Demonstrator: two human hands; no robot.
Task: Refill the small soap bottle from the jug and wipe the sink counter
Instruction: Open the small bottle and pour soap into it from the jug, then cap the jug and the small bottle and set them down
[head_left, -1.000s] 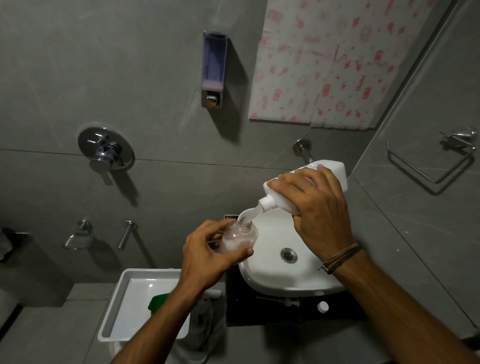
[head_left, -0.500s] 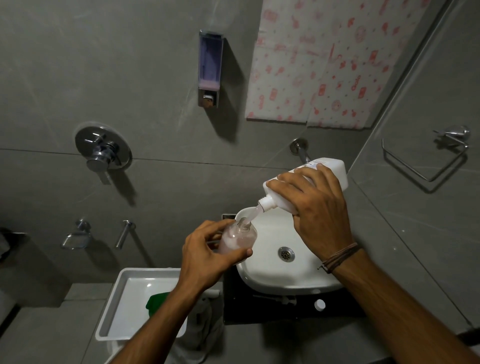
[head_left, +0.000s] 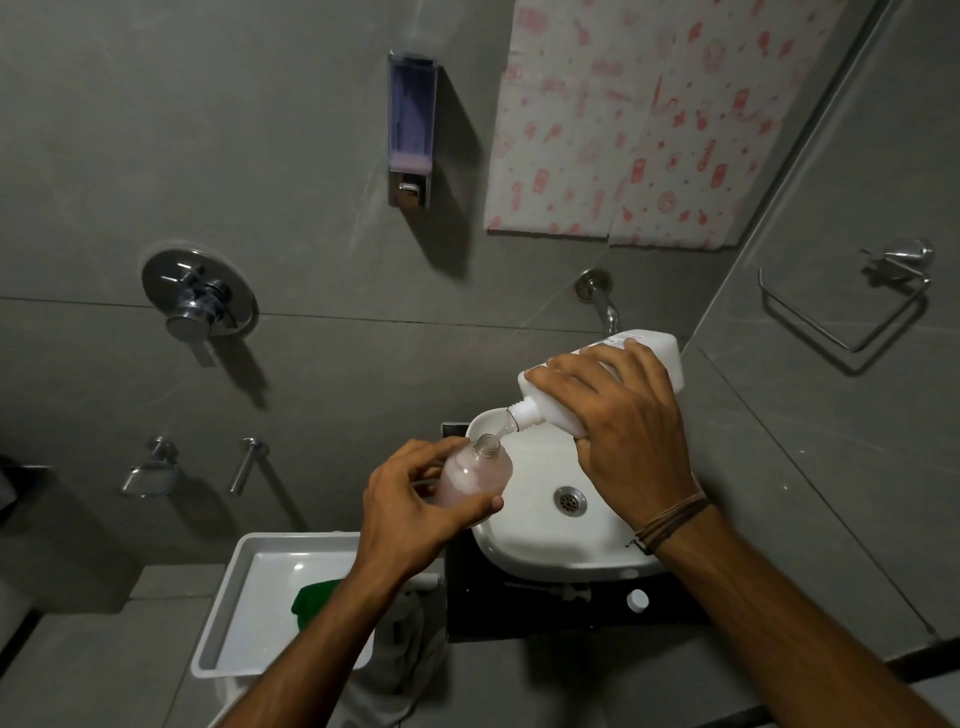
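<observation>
My left hand (head_left: 410, 512) grips the small clear soap bottle (head_left: 475, 475), which holds pale pink liquid and has no cap on. My right hand (head_left: 621, 431) holds the white jug (head_left: 652, 351) tipped down to the left. Its open spout sits just above the bottle's mouth, and a thin stream of soap runs from one into the other. Both are held over the left rim of the white sink (head_left: 550, 545). The dark sink counter (head_left: 519, 618) lies under and in front of the basin.
A small white cap (head_left: 637, 600) and a pump part lie on the counter in front of the basin. A white tray (head_left: 234, 587) with a green cloth (head_left: 311, 603) stands at lower left. A wall tap (head_left: 602, 301), a soap dispenser (head_left: 412, 135) and a shower mixer (head_left: 200, 301) are on the wall.
Both hands hold their pose while the pouring goes on. The pink liquid level in the small bottle looks a little higher.
</observation>
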